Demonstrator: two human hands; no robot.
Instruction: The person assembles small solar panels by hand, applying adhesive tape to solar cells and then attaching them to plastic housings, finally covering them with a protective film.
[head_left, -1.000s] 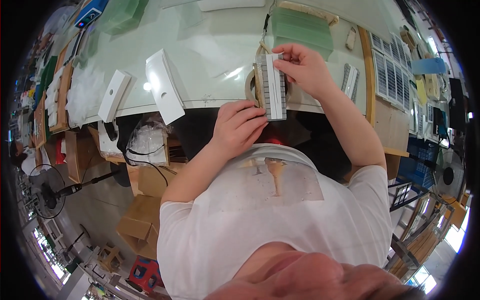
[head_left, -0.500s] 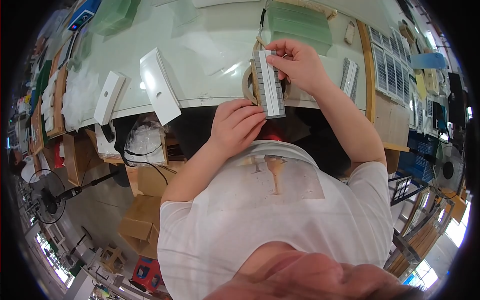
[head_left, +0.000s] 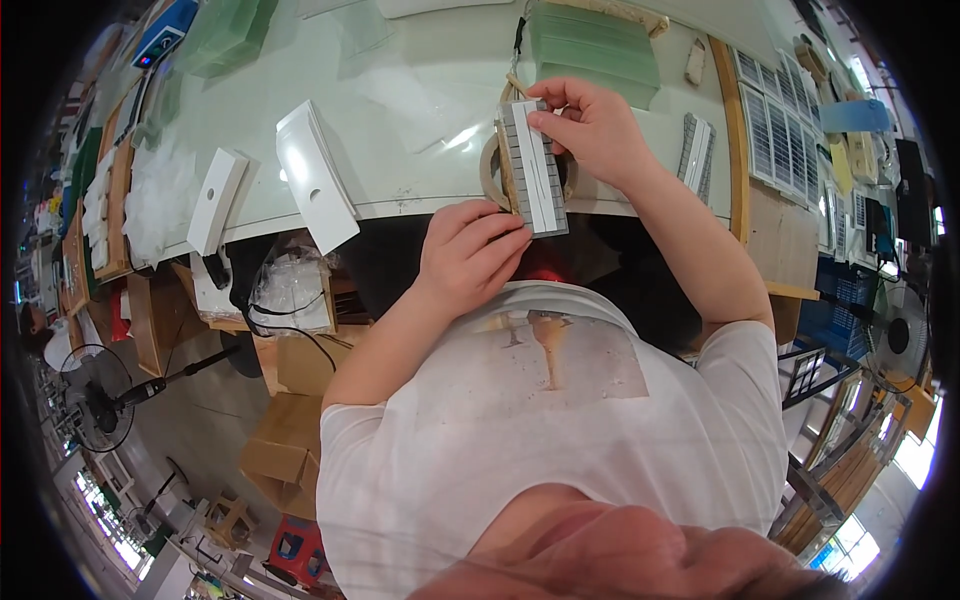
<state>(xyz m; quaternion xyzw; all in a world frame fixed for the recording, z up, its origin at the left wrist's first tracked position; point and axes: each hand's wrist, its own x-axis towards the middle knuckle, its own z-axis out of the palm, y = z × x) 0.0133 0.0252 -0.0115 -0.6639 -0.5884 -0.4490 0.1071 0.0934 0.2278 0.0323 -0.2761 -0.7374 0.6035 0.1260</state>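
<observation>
The left hand (head_left: pixel 467 252) rests curled, fingers together, its fingertips touching the near end of a grey slab (head_left: pixel 537 170); its thumb is hidden, so I cannot tell whether it pinches. The right hand (head_left: pixel 592 130) pinches the slab's far end between thumb and forefinger, remaining fingers loosely bent. From the left hand the slab lies toward one o'clock; from the right, toward seven. Its long axis runs from half past eleven to half past five, the left hand nearer its lower end, the right its upper.

The slab is flat and oblong, with dark cross lines and a smooth white band lengthwise; a rough tan edge shows along its nine o'clock side. A tan ring (head_left: pixel 490 168) shows beneath it, on the glossy pale counter (head_left: pixel 420 170).

Farther out, a translucent green block (head_left: pixel 595 55) sits at one o'clock, and a similar banded strip (head_left: pixel 696 155) at three. At nine are a shiny white sheet (head_left: pixel 312 175) with a round mark and, beyond, a narrow white box (head_left: pixel 218 200).
</observation>
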